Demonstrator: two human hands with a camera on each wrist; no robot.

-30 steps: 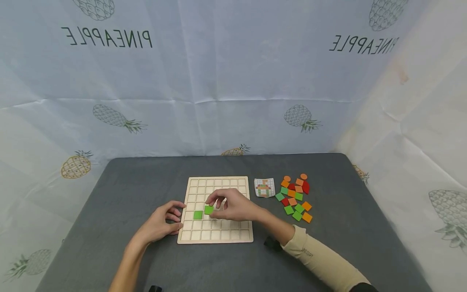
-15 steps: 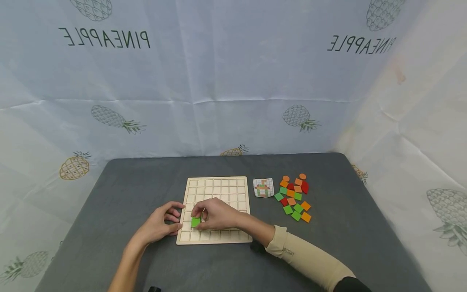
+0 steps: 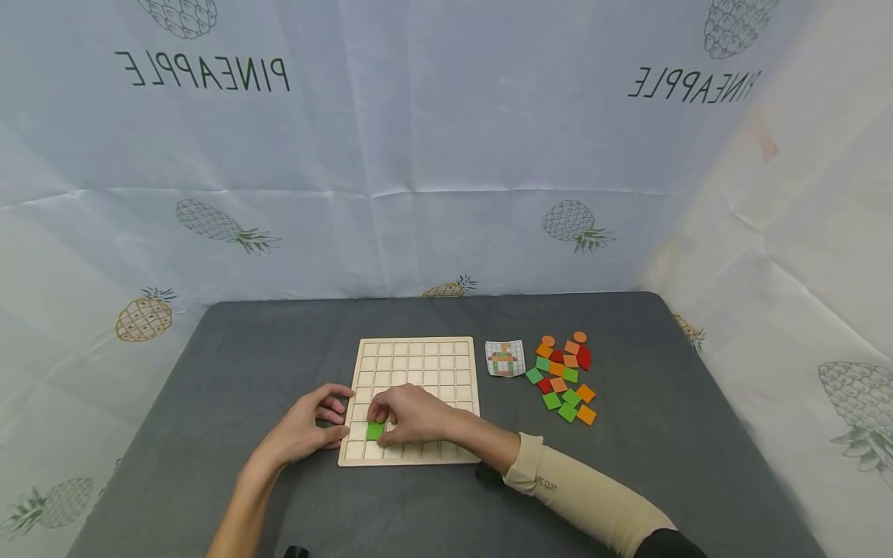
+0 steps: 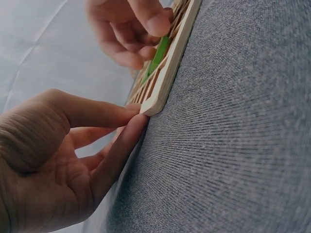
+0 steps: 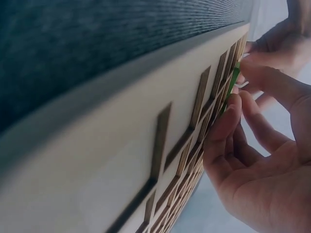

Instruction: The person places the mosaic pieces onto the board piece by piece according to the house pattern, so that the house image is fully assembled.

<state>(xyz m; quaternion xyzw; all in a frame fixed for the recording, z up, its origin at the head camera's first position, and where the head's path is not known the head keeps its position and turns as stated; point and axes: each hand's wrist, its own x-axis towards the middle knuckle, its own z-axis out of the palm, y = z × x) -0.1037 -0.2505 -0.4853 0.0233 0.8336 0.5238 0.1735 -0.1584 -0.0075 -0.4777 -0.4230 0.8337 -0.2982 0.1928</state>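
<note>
A wooden grid board (image 3: pixel 418 364) lies on the grey table. My right hand (image 3: pixel 416 416) pinches a green square tile (image 3: pixel 375 431) low over the board's left part; in the left wrist view the tile (image 4: pixel 159 52) stands tilted against the grid. Whether it touches the cell floor I cannot tell. My left hand (image 3: pixel 312 422) grips the board's left edge, and in the left wrist view its thumb and a finger (image 4: pixel 121 141) pinch the near corner. The right hand's fingers cover part of the grid behind the tile.
Right of the board lies a small pattern card (image 3: pixel 505 359) with a coloured grid figure. Beyond it several loose tiles (image 3: pixel 556 369) in green, orange and red are scattered, some square, some round. A patterned curtain (image 3: pixel 446 232) hangs behind the table (image 3: pixel 279 341).
My right hand has moved left and nearer with the green tile, then slightly nearer again. Another green tile, visible on the board a second ago, is hidden behind the fingers. The left hand stays put.
</note>
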